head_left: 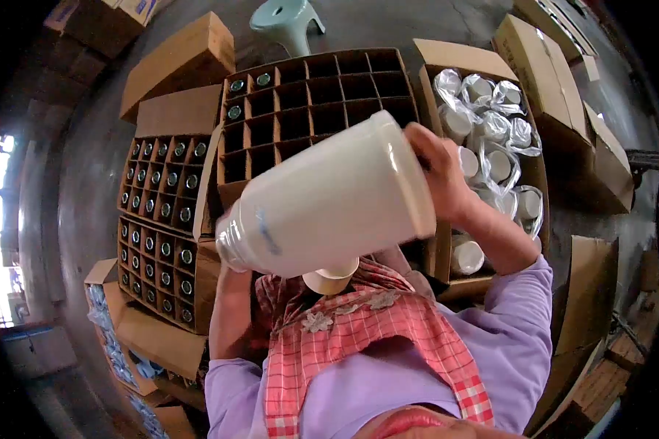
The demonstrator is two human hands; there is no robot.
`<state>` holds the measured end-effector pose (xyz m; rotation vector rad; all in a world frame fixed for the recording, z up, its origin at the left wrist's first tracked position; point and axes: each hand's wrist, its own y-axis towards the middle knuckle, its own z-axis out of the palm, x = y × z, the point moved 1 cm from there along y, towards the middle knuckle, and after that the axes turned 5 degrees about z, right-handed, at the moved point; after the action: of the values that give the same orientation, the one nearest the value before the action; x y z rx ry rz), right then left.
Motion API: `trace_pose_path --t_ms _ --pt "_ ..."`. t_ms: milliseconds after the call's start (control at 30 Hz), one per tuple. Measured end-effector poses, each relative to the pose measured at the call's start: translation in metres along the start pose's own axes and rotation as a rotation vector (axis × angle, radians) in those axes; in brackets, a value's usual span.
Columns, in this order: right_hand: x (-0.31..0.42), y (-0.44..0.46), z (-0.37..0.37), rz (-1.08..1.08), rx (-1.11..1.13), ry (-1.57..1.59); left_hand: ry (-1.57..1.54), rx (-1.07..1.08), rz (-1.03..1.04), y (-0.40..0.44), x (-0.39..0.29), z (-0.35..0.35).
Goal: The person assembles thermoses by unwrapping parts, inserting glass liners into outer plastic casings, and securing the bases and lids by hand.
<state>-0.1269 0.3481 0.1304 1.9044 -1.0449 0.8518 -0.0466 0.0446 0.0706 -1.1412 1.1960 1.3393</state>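
A large white bottle with faint blue print lies tilted across the view, close to the camera. Its stepped, narrower end points left and its wide end right. My right hand is closed on the wide end. At the narrow end, my left hand grips from below, its fingers mostly hidden behind the bottle. Under the bottle, by my lap, shows a cream cup-shaped piece, partly covered. Beyond the bottle stands a divided carton with a few glass-topped items in its far left cells.
Two divided cartons at left hold rows of glass-topped items. At right, an open carton contains white cylinders, several in clear plastic. A pale green stool stands at the back. More cardboard boxes line the right side.
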Motion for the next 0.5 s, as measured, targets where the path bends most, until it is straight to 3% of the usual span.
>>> trace_pose_path --t_ms 33,100,133,233,300,333,367,433,467,500 --pt "-0.027 0.003 0.010 0.229 0.039 0.283 0.230 -0.008 0.184 -0.002 -0.017 0.003" --pt "-0.081 -0.003 0.020 0.296 0.250 0.511 0.618 0.078 0.606 -0.002 -0.047 0.019" --pt "-0.093 -0.007 0.021 0.347 0.305 0.580 0.692 0.083 0.719 -0.002 -0.051 0.023" --pt "-0.059 -0.002 0.009 0.492 0.130 0.647 0.287 -0.120 0.241 0.002 -0.017 -0.008" --pt "-0.037 -0.001 -0.007 -0.129 0.003 0.131 0.076 -0.141 0.063 0.004 -0.005 -0.015" --pt "-0.031 -0.001 -0.005 -0.230 -0.011 0.098 -0.029 -0.165 -0.023 0.004 0.001 -0.018" --pt "-0.032 -0.003 -0.005 -0.217 0.011 0.036 0.310 -0.080 0.070 0.003 0.006 -0.017" --pt "-0.036 -0.002 -0.006 -0.201 0.049 -0.088 0.196 -0.085 0.067 0.008 0.016 -0.014" --pt "-0.034 -0.002 -0.005 -0.059 0.062 -0.015 0.143 -0.094 0.058 0.007 0.017 -0.011" --pt "-0.045 -0.004 0.001 -0.052 0.039 0.188 0.352 -0.093 0.229 0.003 0.013 -0.010"
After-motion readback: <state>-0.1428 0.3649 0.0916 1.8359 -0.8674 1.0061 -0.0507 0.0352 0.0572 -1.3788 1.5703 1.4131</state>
